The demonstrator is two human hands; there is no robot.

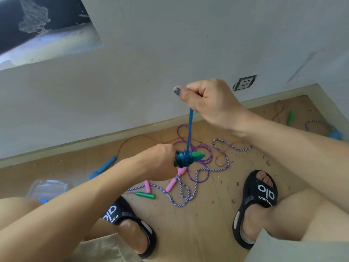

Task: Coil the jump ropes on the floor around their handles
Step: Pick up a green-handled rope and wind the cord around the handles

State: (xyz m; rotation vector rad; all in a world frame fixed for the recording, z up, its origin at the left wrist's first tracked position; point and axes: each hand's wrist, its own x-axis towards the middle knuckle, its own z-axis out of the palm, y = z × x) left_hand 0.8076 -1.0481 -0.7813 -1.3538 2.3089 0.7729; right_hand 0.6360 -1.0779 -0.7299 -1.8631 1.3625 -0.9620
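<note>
My left hand [157,163] grips green handles [197,155] with several turns of blue rope [184,159] coiled around them. My right hand [209,103] is raised above and pinches the loose end of that blue rope [190,129], which runs taut down to the coil. On the wooden floor below lie a purple rope [203,148] with pink handles [172,183], a striped white-and-purple rope [190,193], a thin red-brown rope [221,161], a loose green handle [145,195] and a blue handle [104,167].
My two feet in black sandals [260,195] stand on the floor on either side of the ropes. A clear plastic box [48,188] lies at left. At the far right corner lie another green handle [291,116] and a striped rope with a blue handle [335,135]. A wall socket [245,82] sits above the skirting.
</note>
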